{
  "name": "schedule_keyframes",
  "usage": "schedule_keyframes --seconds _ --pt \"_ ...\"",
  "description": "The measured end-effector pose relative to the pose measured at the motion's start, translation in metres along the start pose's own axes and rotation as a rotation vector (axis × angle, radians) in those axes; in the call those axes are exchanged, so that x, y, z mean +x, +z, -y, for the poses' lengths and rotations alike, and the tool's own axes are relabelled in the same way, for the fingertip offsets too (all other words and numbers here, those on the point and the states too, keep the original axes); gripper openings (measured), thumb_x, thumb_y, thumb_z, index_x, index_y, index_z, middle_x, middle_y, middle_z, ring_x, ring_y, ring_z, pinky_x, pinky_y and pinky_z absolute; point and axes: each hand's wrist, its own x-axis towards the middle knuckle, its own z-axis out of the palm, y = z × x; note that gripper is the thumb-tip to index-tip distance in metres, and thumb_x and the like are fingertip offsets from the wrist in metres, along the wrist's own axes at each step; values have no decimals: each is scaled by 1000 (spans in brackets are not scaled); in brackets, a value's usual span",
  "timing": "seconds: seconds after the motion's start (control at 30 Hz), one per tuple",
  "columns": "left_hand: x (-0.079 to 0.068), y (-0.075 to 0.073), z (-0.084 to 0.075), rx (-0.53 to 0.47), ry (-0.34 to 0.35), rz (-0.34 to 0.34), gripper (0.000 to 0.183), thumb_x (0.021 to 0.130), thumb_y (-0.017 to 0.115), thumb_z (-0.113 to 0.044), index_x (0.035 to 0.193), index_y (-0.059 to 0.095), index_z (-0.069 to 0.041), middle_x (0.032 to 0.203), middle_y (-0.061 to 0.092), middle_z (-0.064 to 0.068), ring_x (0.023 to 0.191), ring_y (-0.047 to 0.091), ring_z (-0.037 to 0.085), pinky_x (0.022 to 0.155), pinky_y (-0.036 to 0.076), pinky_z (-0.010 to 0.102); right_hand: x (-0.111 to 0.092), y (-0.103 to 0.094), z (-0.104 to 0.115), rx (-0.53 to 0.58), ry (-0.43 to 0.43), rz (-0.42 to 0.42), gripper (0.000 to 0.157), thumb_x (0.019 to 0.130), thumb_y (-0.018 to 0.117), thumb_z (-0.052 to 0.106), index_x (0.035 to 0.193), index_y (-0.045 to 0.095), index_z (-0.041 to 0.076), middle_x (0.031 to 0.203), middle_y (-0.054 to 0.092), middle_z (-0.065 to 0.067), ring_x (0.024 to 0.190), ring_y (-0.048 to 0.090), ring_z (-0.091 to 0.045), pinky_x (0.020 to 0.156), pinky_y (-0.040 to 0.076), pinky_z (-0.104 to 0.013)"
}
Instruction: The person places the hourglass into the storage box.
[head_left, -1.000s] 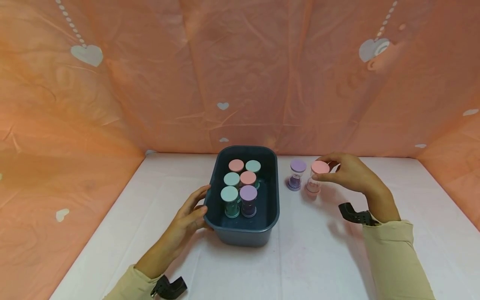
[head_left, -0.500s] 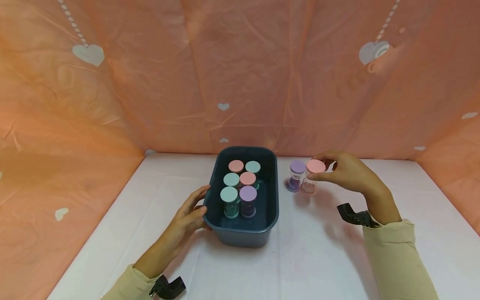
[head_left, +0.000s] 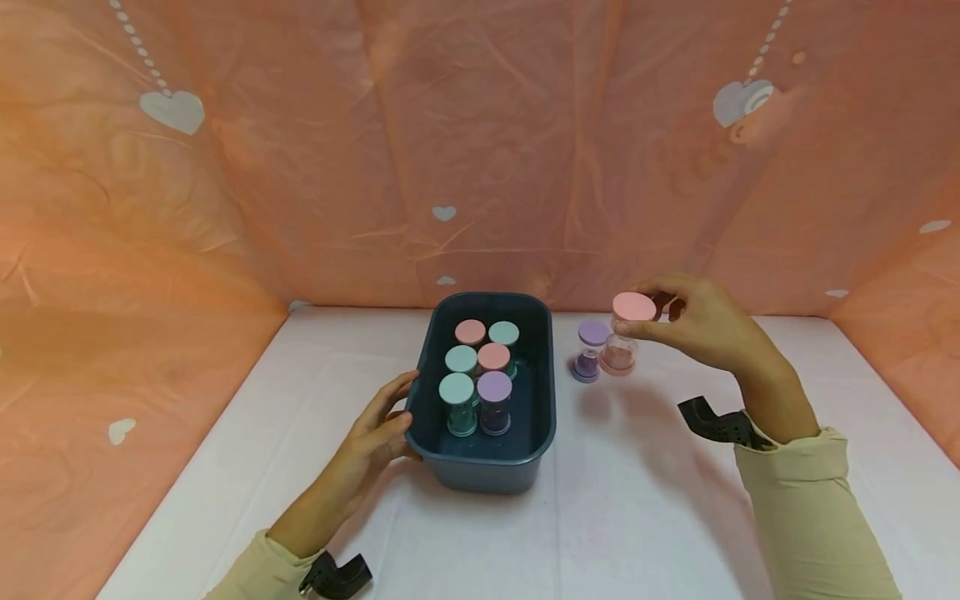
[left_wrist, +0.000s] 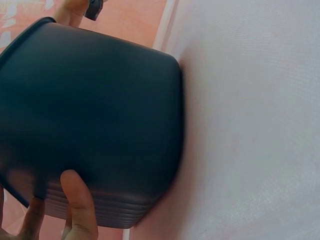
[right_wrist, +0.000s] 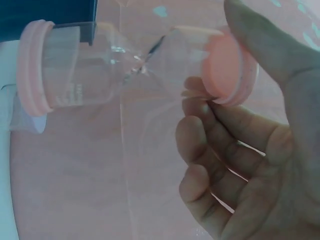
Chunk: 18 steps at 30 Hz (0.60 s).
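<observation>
My right hand (head_left: pixel 701 325) pinches the pink cap of a clear sand timer (head_left: pixel 618 357) between thumb and fingers. In the right wrist view this sand timer (right_wrist: pixel 142 65) has pink caps at both ends and a narrow waist. It hangs above the table, close to the right of a purple sand timer (head_left: pixel 587 364) standing there. My left hand (head_left: pixel 371 433) rests on the outer left side of a dark blue bin (head_left: pixel 483 475), thumb near its front corner. Against that wall, the left wrist view shows the thumb and fingertips (left_wrist: pixel 75 185) extended.
Several upright sand timers with pink, green and purple caps fill the bin's left and middle, among them a purple-capped one (head_left: pixel 495 400). Its right side shows bare floor (head_left: pixel 532 408). White cloth covers the table (head_left: pixel 630 517); an orange curtain (head_left: pixel 510 167) rises behind.
My right hand first shifted the pink sand timer left toward the purple one, then raised it off the table. The left hand and bin have stayed in place.
</observation>
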Motion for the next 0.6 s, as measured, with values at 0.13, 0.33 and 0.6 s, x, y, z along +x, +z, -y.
schedule_keyframes --seconds 0.13,0.33,0.6 --pt "0 0 0 -3 3 4 50 105 41 -19 154 30 -23 150 26 8 99 63 30 83 54 44 0 0 6 13 -12 -25 39 79 83 40 112 72 20 94 63 0 82 52 -15 65 42 -22" --pt "1 1 0 2 0 5 51 105 41 -19 154 29 -23 150 26 9 102 60 29 84 54 44 5 -4 18 10 5 -13 43 76 85 41 112 73 19 90 62 -1 80 52 -19 61 42 -25" --pt "0 1 0 -3 7 1 51 105 42 -19 155 29 -22 151 26 8 106 56 26 82 55 43 10 -6 35 14 -58 -28 41 74 87 38 108 74 19 83 59 -1 76 53 -18 61 42 -24"
